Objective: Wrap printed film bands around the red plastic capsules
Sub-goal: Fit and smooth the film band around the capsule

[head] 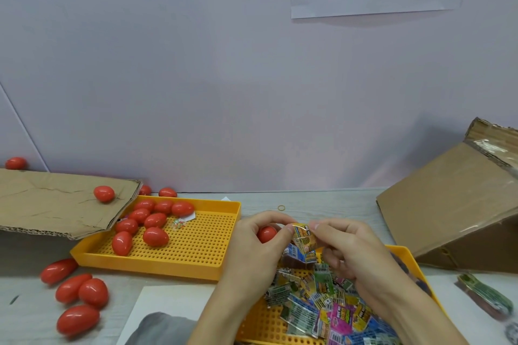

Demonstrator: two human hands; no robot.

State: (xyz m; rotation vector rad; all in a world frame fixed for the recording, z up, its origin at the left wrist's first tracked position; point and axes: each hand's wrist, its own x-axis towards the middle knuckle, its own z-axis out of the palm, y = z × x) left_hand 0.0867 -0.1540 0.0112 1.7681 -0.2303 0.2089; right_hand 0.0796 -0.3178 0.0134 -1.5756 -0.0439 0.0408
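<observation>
Pinched between thumb and forefinger of both hands: one printed film band point(304, 238), held up over the near tray, left hand point(253, 249) on its left edge, right hand point(354, 255) on its right. Cradled too in the curled left fingers, a red capsule point(266, 234), just beside the band and seemingly not yet inside it. Judged as the opening step: band being spread into a loop before sliding over the capsule. Best done by rolling the pinched edges apart until the sleeve gaped fully, then pushing the capsule's narrow end in first, print kept outward and square to the middle. Risked creasing or tearing the thin film if tugged too hard.

Lay below the hands, a heap of loose film bands point(322, 308) in a yellow perforated tray point(406, 253). Sat further left, a second yellow tray point(196, 246) with bare capsules point(148, 221); more spilled capsules point(81, 293) on the table. Leaned at either side, a torn cardboard sheet point(56, 202) and a cardboard box point(454, 210)
</observation>
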